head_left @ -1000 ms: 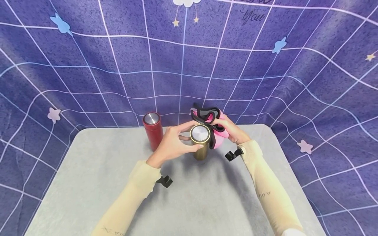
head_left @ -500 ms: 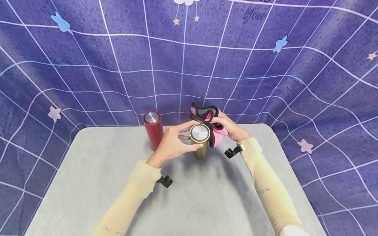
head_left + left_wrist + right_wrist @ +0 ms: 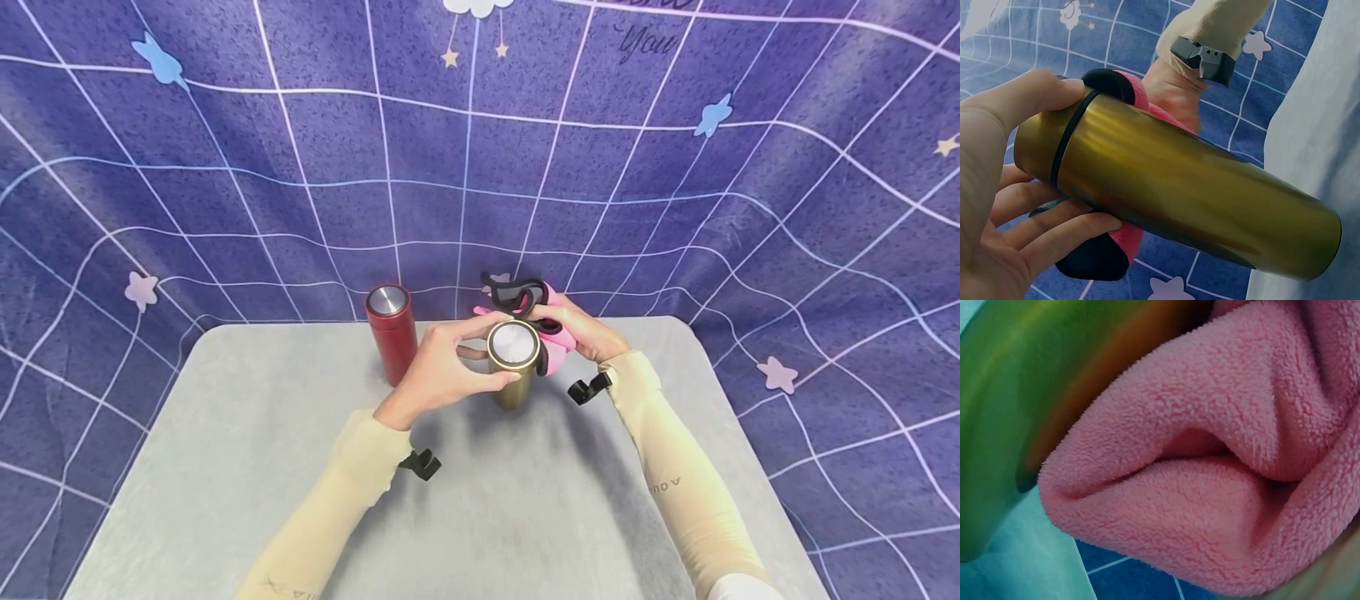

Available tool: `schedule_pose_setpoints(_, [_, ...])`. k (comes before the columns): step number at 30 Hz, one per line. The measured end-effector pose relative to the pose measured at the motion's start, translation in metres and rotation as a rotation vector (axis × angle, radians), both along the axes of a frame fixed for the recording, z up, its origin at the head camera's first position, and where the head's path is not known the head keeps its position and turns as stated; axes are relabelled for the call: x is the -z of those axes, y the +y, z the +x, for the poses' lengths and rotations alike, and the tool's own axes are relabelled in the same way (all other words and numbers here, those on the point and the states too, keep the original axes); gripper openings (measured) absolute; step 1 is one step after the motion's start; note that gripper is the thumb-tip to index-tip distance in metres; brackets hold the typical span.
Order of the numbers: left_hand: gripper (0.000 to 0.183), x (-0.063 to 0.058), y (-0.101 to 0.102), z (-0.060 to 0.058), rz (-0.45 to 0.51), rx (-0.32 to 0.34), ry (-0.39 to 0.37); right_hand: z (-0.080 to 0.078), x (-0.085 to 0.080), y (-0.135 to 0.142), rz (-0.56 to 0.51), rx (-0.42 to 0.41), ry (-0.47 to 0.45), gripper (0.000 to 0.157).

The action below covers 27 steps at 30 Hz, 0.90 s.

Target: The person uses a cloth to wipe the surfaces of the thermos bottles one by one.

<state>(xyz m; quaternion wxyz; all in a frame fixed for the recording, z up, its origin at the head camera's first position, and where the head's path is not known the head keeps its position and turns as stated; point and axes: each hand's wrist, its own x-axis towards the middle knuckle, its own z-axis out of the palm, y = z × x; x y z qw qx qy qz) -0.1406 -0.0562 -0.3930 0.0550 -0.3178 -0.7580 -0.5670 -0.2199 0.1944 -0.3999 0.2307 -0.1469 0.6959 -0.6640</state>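
Note:
A gold thermos bottle (image 3: 512,392) with a silver lid top stands near the table's middle in the head view. My left hand (image 3: 442,367) grips it near the lid, thumb on one side and fingers on the other. In the left wrist view a black ring circles the bottle (image 3: 1197,187) below its cap. My right hand (image 3: 592,332) holds a bunched pink and black cloth (image 3: 553,354) against the bottle's right side. Fluffy pink fabric of the cloth (image 3: 1197,469) fills much of the right wrist view and hides the right fingers there.
A red thermos bottle (image 3: 393,342) with a silver lid top stands upright left of the gold one, just behind my left hand. The grey table (image 3: 480,517) ends at the back by a blue-purple grid-patterned curtain (image 3: 315,208).
The cloth's upper folds have shifted and changed shape slightly beside the gold bottle. The bottle's top has moved a little to the right. Both hands keep their holds.

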Motion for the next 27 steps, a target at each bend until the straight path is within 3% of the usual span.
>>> schedule_pose_setpoints(13, [0.065,-0.001,0.002,0.002,-0.022,0.015,0.042,-0.006,0.011,0.001,0.076,-0.070,-0.058,0.049])
schedule_pose_setpoints(27, [0.063,-0.017,0.002,0.007,-0.031,0.041,0.043,-0.010,0.032,0.005,0.118,-0.109,-0.053,0.034])
